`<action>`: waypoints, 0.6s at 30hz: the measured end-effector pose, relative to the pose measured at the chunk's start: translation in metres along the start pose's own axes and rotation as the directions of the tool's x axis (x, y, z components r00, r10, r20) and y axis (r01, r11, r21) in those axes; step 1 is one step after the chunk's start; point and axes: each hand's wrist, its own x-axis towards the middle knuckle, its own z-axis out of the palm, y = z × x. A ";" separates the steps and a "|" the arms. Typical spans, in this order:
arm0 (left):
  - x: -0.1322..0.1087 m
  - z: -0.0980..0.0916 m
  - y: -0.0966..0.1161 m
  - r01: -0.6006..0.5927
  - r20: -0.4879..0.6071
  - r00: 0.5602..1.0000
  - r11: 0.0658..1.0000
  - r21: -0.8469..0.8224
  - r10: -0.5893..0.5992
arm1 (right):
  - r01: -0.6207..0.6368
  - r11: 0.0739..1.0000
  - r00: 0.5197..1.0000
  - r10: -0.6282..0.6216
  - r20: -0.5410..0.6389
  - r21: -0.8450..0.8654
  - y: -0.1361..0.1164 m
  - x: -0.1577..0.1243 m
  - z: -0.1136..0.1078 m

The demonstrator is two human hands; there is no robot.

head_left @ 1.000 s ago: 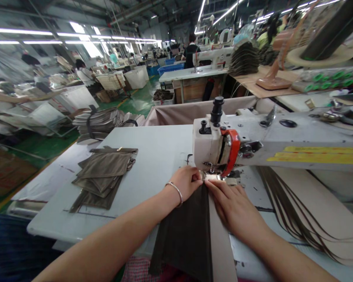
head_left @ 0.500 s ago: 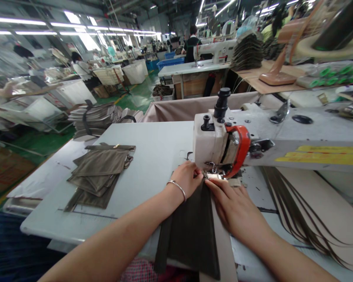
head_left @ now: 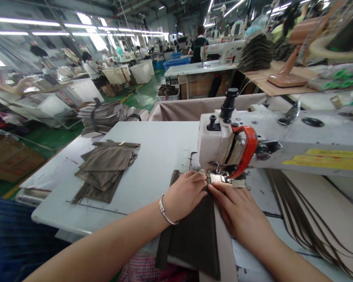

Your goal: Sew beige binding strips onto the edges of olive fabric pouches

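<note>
A dark olive fabric piece (head_left: pixel 194 235) lies under the needle area of a white sewing machine (head_left: pixel 213 141) and hangs toward my lap, with a pale strip (head_left: pixel 225 243) along its right side. My left hand (head_left: pixel 190 194), a silver bracelet at its wrist, presses on the fabric's upper left with fingers bent together at the presser foot (head_left: pixel 219 178). Just right of the foot, my right hand (head_left: pixel 237 203) lies over the pale strip and the fabric edge, fingers stretched forward. Its fingertips are beside the foot.
Sewn olive pieces (head_left: pixel 106 168) are stacked on the white table (head_left: pixel 159 145) at left. Dark strips (head_left: pixel 297 219) curve over a pale panel at right. Bundled panels (head_left: pixel 101 115) stand beyond the table. Other people are in the background.
The camera view has shifted slightly left. My left hand has moved back toward me, and more of the fabric's top left end shows. My right hand has barely moved.
</note>
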 end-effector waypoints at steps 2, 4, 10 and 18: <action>-0.007 -0.001 0.002 -0.031 0.012 0.999 0.999 0.032 0.031 | 0.003 1.000 1.000 -0.003 0.000 -0.007 0.000 0.000 0.001; -0.009 0.000 0.002 -0.026 0.022 0.999 0.998 0.051 0.025 | -0.003 1.000 1.000 0.003 -0.009 -0.021 0.000 0.000 0.003; -0.002 0.007 0.000 -0.018 0.026 1.000 0.994 0.108 0.015 | -0.026 0.999 0.999 0.025 -0.027 -0.041 -0.001 0.001 0.003; -0.031 -0.009 0.010 -0.048 0.139 0.989 0.998 0.029 0.044 | -0.025 1.000 1.000 0.025 -0.018 -0.003 -0.013 -0.017 -0.008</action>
